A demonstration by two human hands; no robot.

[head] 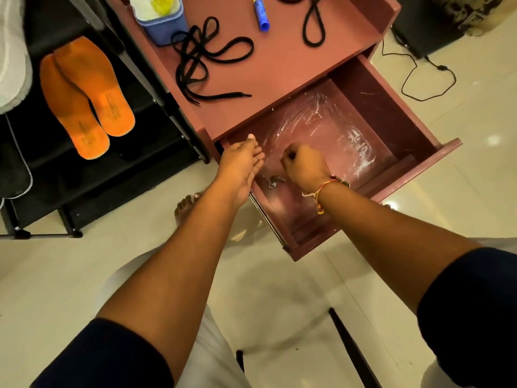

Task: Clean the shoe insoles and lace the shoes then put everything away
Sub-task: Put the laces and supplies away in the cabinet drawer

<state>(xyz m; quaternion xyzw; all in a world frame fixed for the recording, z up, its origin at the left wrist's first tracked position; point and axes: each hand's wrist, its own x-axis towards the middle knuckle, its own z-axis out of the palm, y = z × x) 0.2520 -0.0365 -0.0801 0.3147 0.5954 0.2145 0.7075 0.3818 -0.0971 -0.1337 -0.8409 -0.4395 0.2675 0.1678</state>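
Note:
Two orange insoles (86, 99) lie side by side on a black rack at the left. One black lace (207, 60) sprawls on the pink cabinet top (282, 65), and a second black lace (314, 21) lies further back. The cabinet's drawer (414, 163) is pulled open with a crumpled clear plastic bag (330, 127) on its floor. My left hand (240, 166) reaches into the drawer's near left corner with fingers straight, touching the bag's edge. My right hand (305, 163) is curled over the bag's near edge and appears to pinch the plastic.
A blue tub (162, 21) with white cloth and something yellow stands at the cabinet's back, beside a blue and yellow tube (260, 12). Keys (272, 182) hang at the drawer front. A black cable (428, 79) trails on the tiled floor. My bare foot (186, 205) is below the drawer.

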